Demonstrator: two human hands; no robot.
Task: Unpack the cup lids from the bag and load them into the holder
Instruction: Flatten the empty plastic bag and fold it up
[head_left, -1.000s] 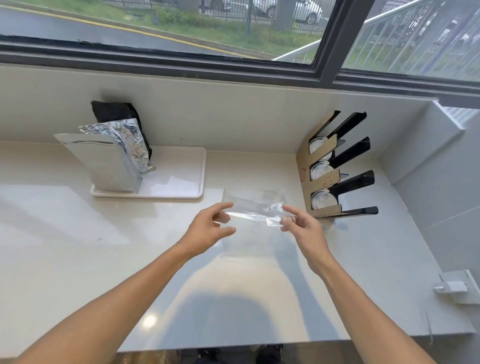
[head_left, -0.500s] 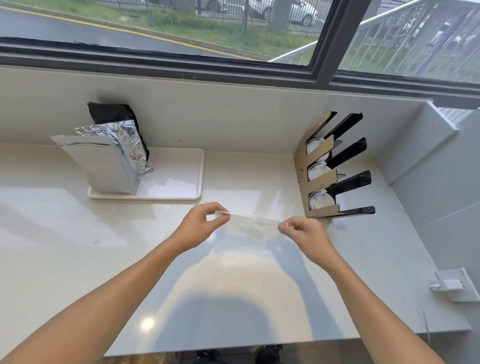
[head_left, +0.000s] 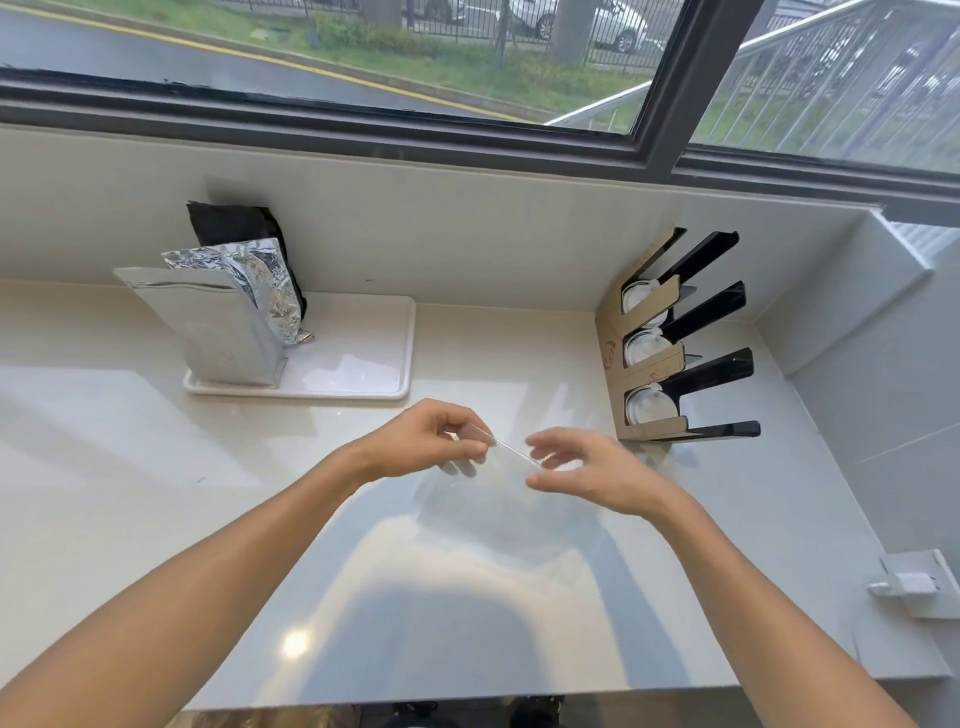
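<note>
Left hand (head_left: 421, 441) pinching clear bag (head_left: 511, 499) edge over desk (head_left: 156, 467); right hand (head_left: 582, 470) fingers loosely spread, touching bag edge; lids (head_left: 647, 345) in holder (head_left: 675, 338) at right, print unreadable

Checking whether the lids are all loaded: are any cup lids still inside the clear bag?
No. The clear bag held by the left hand looks flat and see-through, while lids sit in the holder.

Left hand (head_left: 426, 441) pinches with curled fingers; right hand (head_left: 587, 470) spreads loosely.
</note>
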